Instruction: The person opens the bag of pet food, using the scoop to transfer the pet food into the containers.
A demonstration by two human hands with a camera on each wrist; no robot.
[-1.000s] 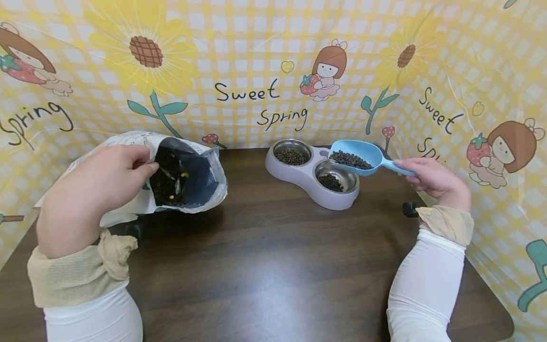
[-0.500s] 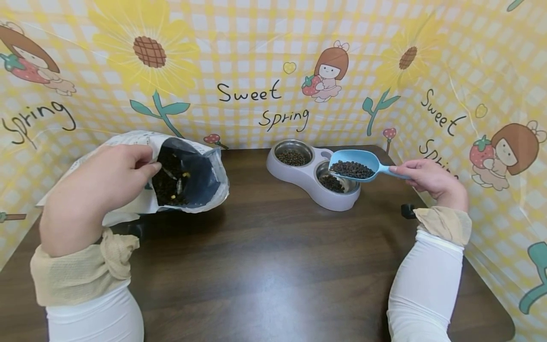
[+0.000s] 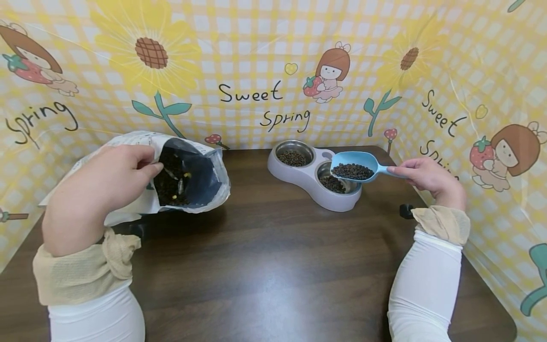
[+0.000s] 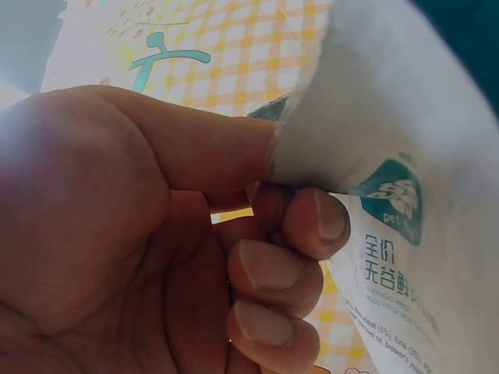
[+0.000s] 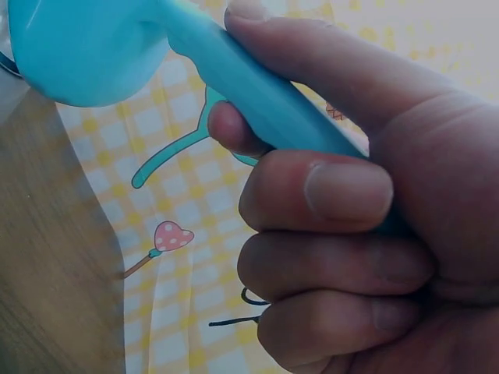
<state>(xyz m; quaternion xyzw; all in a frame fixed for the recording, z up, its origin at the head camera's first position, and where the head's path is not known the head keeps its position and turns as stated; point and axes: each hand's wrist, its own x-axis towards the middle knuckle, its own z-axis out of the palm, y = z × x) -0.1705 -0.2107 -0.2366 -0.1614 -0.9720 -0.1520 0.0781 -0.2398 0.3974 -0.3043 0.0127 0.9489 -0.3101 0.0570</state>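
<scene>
My right hand [image 3: 431,178] grips the handle of a light blue scoop [image 3: 361,158] that carries dark kibble [image 3: 352,171]. The scoop hangs over the nearer bowl of a pale lilac double pet feeder [image 3: 299,183]. Both steel bowls [image 3: 295,146] have some kibble in them. In the right wrist view the fingers curl round the blue handle [image 5: 265,97]. At the left, my left hand [image 3: 113,175] pinches the edge of a white pet food bag [image 3: 213,202] between thumb and fingers. The bag lies tilted with its mouth open to the right, showing a dark lining and kibble inside.
A brown wood-grain table [image 3: 256,266] lies under everything. Behind and at the sides hangs a yellow checked cloth [image 3: 252,42] with flowers and printed figures. A small black object [image 3: 406,211] sits at the table's right edge by the right wrist.
The scoop has dropped slightly over the nearer bowl and turned a little, with its kibble still in it. The left hand keeps its pinch on the bag. The whole view has shifted slightly.
</scene>
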